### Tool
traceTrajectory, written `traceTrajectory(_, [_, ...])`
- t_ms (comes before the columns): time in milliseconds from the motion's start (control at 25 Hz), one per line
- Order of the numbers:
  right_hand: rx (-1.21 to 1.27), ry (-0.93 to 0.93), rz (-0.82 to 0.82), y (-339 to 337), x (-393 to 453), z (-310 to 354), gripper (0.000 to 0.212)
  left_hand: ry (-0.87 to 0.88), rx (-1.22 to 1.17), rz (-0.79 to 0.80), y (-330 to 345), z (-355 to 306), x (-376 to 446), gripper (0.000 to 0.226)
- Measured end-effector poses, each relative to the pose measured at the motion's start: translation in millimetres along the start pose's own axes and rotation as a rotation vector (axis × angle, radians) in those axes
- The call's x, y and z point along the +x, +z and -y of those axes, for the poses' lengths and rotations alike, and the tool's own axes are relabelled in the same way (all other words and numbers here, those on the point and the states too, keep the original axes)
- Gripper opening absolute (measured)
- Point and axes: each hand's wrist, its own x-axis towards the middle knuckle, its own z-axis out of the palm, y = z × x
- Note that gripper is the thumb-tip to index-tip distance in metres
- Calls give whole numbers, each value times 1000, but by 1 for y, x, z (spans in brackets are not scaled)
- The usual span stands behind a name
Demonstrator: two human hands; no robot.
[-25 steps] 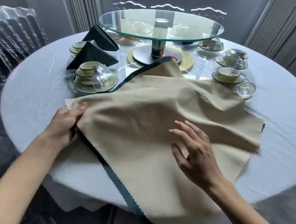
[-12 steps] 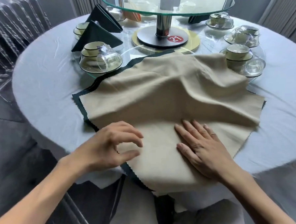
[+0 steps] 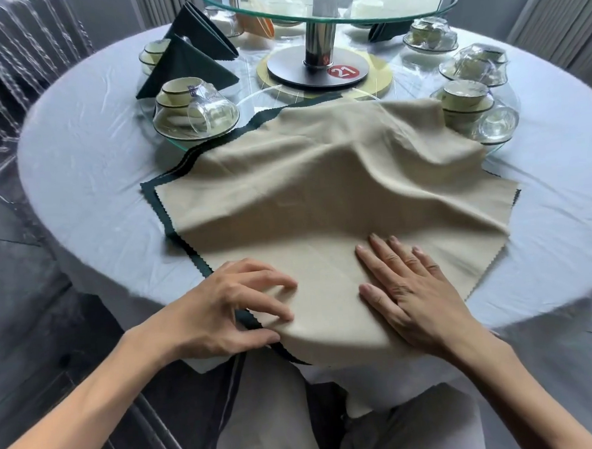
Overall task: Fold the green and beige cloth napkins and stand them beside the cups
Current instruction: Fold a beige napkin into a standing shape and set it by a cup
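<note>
A beige napkin lies spread and wrinkled on a dark green napkin, of which only the zigzag border shows along the left and far edges. Both drape over the table's near edge. My right hand rests flat, fingers apart, on the beige cloth near the front. My left hand sits at the near left corner, fingers curled on the cloth's edge. Cup settings stand at left and right. Two folded green napkins stand behind the left cups.
The round table has a pale tablecloth. A glass turntable on a metal post stands at the centre, with a red "21" marker at its base. More cup settings ring the far right. A clear chair is at left.
My left hand came from the cloth's far left corner to the near left corner. My right hand settled flat onto the beige cloth. The view tilted downward and closer.
</note>
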Motion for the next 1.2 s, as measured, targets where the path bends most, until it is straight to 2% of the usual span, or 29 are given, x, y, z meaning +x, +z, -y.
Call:
traceTrajectory(240, [9, 2, 9, 0, -6, -2, 77, 57, 56, 7, 5, 3, -2, 36])
traceTrajectory(440, [61, -25, -40, 3, -7, -5, 78, 65, -4, -86, 10, 3, 0, 17])
traceTrajectory(520, [201, -80, -9, -6, -9, -10, 77, 13, -112, -165, 8, -3, 5, 17])
traceTrajectory(640, [577, -195, 8, -36, -26, -23, 71, -60, -284, -362, -8, -15, 26, 21])
traceTrajectory(720, [521, -248, -73, -46, -34, -33, 70, -142, -394, -504, -22, -18, 48, 26])
traceTrajectory(800, [375, -253, -274, -41, -30, -44, 48, -215, -471, -564, -31, -18, 66, 31])
traceTrajectory(840, [409, -208, -332, -37, -26, -50, 41, -229, -429, -561, -33, -17, 72, 34])
traceTrajectory(920, [622, -93, -338, -36, -22, -59, 51, -227, -300, -528, -32, -20, 76, 35])
traceTrajectory(1000, [775, -113, -291, -45, -32, -67, 45, -237, -319, -481, -35, -34, 69, 34])
traceTrajectory(1120, [869, -214, -66, -69, -50, -69, 25, -287, -415, -305, -41, -58, 46, 31])
traceTrajectory(1160, [893, -218, 53, -76, -53, -70, 24, -294, -414, -234, -40, -64, 39, 33])
traceTrajectory(1200, [895, -177, 129, -81, -54, -74, 38, -301, -411, -189, -41, -68, 38, 35])
